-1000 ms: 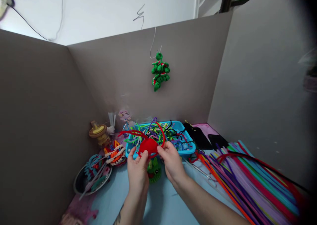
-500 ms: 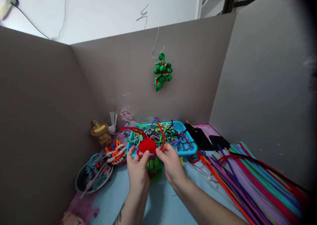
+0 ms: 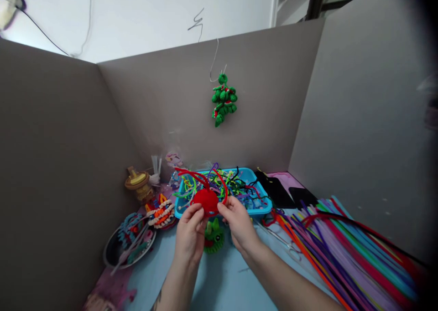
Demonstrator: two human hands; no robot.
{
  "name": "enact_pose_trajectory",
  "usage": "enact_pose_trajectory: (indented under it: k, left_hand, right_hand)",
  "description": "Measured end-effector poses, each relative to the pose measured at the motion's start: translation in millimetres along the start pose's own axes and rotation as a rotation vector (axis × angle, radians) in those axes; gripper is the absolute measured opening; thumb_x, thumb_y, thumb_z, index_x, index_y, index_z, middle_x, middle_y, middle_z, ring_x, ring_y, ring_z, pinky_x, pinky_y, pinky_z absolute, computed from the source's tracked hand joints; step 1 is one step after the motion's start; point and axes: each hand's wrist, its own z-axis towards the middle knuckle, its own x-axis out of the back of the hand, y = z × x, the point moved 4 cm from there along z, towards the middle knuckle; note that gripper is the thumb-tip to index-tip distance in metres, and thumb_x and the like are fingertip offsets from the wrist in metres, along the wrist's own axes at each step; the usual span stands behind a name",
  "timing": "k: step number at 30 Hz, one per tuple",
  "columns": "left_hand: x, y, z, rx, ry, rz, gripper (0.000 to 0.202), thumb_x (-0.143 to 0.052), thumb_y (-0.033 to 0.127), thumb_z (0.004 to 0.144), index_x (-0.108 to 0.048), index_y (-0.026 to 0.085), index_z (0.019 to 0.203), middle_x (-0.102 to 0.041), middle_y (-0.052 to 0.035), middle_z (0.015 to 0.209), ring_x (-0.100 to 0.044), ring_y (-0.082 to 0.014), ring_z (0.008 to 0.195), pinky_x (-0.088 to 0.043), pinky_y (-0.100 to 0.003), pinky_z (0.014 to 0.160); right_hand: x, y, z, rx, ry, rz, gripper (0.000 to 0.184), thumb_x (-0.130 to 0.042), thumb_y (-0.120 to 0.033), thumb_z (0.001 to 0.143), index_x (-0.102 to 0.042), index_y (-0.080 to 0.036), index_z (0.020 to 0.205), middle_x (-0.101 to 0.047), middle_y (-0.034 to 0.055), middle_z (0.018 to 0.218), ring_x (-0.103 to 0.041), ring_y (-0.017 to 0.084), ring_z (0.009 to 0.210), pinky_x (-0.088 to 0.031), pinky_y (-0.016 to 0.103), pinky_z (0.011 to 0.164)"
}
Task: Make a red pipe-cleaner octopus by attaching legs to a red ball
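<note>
A red pipe-cleaner figure (image 3: 205, 199), a fuzzy ball with long red strands curving up and out, is held above the blue table between both hands. My left hand (image 3: 189, 233) pinches its lower left side with curled fingers. My right hand (image 3: 239, 223) grips its right side, thumb and fingers closed on a red strand. Just below the hands a small green pipe-cleaner creature (image 3: 214, 237) sits on the table.
A blue tray (image 3: 263, 204) of tangled pipe cleaners stands behind the hands. Long straight pipe cleaners (image 3: 345, 251) lie fanned at right, scissors (image 3: 284, 242) beside them. A round dish (image 3: 128, 247) with craft pieces sits at left. A green ornament (image 3: 223, 100) hangs on the cardboard wall.
The red figure has turned slightly in my hands and its strands have swung left and up. My left hand's fingers have shifted on the ball.
</note>
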Motion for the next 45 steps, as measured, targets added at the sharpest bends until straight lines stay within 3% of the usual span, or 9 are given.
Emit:
enact_pose_trajectory:
  k: [7, 14, 22, 28, 33, 36, 38, 41, 45]
  left_hand:
    - [-6.8, 4, -6, -0.003, 0.02, 0.003, 0.027, -0.071, 0.002, 0.064, -0.072, 0.012, 0.089, -0.075, -0.0089, 0.09, -0.07, -0.0129, 0.077, -0.053, -0.019, 0.071]
    - [-5.3, -13, -15, -0.039, 0.006, 0.084, 0.033, -0.078, 0.016, 0.064, -0.071, 0.013, 0.096, -0.073, -0.0106, 0.101, -0.068, -0.017, 0.088, -0.051, -0.026, 0.082]
    - [-6.1, -19, -23, -0.062, 0.042, 0.049, 0.039, -0.081, 0.02, 0.059, -0.069, 0.014, 0.096, -0.074, -0.0087, 0.094, -0.069, -0.0146, 0.081, -0.051, -0.025, 0.078]
    - [-2.9, -17, -20, -0.1, 0.106, 0.023, 0.037, -0.083, 0.017, 0.055, -0.069, 0.013, 0.089, -0.073, -0.0056, 0.083, -0.068, -0.0122, 0.072, -0.051, -0.022, 0.072]
    - [-3.8, -4, -15, -0.157, 0.153, -0.013, 0.029, -0.081, 0.009, 0.057, -0.07, 0.013, 0.083, -0.073, -0.0034, 0.078, -0.067, -0.0097, 0.068, -0.052, -0.018, 0.067]
    - [-3.4, 4, -11, -0.165, 0.179, -0.031, 0.024, -0.077, 0.004, 0.061, -0.07, 0.012, 0.082, -0.073, -0.003, 0.077, -0.066, -0.0079, 0.066, -0.051, -0.016, 0.064]
    - [-2.5, 7, -9, -0.152, 0.184, -0.032, 0.022, -0.074, 0.001, 0.063, -0.071, 0.012, 0.082, -0.073, -0.0031, 0.076, -0.066, -0.0075, 0.065, -0.052, -0.015, 0.064]
    - [-2.0, 10, -7, -0.104, 0.173, -0.003, 0.02, -0.072, -0.001, 0.065, -0.07, 0.011, 0.081, -0.072, -0.004, 0.076, -0.067, -0.0079, 0.063, -0.052, -0.016, 0.063]
    - [-2.9, 13, -6, -0.072, 0.165, 0.015, 0.02, -0.069, -0.004, 0.067, -0.07, 0.01, 0.081, -0.072, -0.0049, 0.073, -0.066, -0.0081, 0.06, -0.052, -0.015, 0.06]
  right_hand:
    - [-2, -3, -4, 0.204, -0.103, -0.121, 0.016, -0.071, -0.025, 0.066, -0.062, -0.021, 0.08, -0.056, -0.001, 0.079, -0.052, 0.015, 0.07, -0.041, 0.026, 0.066]
    - [-3, -17, -12, 0.431, -0.031, -0.403, 0.006, -0.067, -0.017, 0.069, -0.066, -0.022, 0.068, -0.054, 0.0026, 0.089, -0.054, 0.021, 0.092, -0.041, 0.034, 0.088]
    - [-1, -18, -19, 0.519, 0.066, -0.422, 0.01, -0.067, -0.018, 0.071, -0.06, -0.021, 0.065, -0.054, 0.0038, 0.089, -0.054, 0.021, 0.094, -0.039, 0.035, 0.088]
    - [-4, -14, -20, 0.495, 0.026, -0.381, 0.007, -0.067, -0.018, 0.071, -0.061, -0.021, 0.066, -0.054, 0.0038, 0.091, -0.053, 0.021, 0.095, -0.039, 0.034, 0.089]
    - [-2, -9, -16, 0.451, -0.072, -0.258, 0.005, -0.06, -0.027, 0.08, -0.059, -0.022, 0.08, -0.052, 0.0026, 0.088, -0.052, 0.018, 0.083, -0.043, 0.03, 0.076]
    - [9, -14, -11, 0.463, 0.048, -0.224, 0.013, -0.056, -0.026, 0.083, -0.054, -0.024, 0.095, -0.051, 0.0011, 0.086, -0.051, 0.017, 0.076, -0.043, 0.028, 0.069]
    - [15, -24, -8, 0.552, 0.099, -0.355, 0.021, -0.056, -0.021, 0.082, -0.054, -0.025, 0.103, -0.052, 0.0018, 0.087, -0.051, 0.017, 0.078, -0.044, 0.03, 0.071]
    - [14, -37, -2, 0.765, -0.02, -0.724, 0.033, -0.052, -0.012, 0.08, -0.062, -0.027, 0.108, -0.055, 0.0054, 0.095, -0.052, 0.021, 0.088, -0.043, 0.035, 0.08]
    - [20, -41, 7, 0.888, -0.052, -0.931, 0.032, -0.048, -0.006, 0.08, -0.071, -0.025, 0.09, -0.058, 0.0068, 0.086, -0.054, 0.022, 0.085, -0.045, 0.037, 0.077]
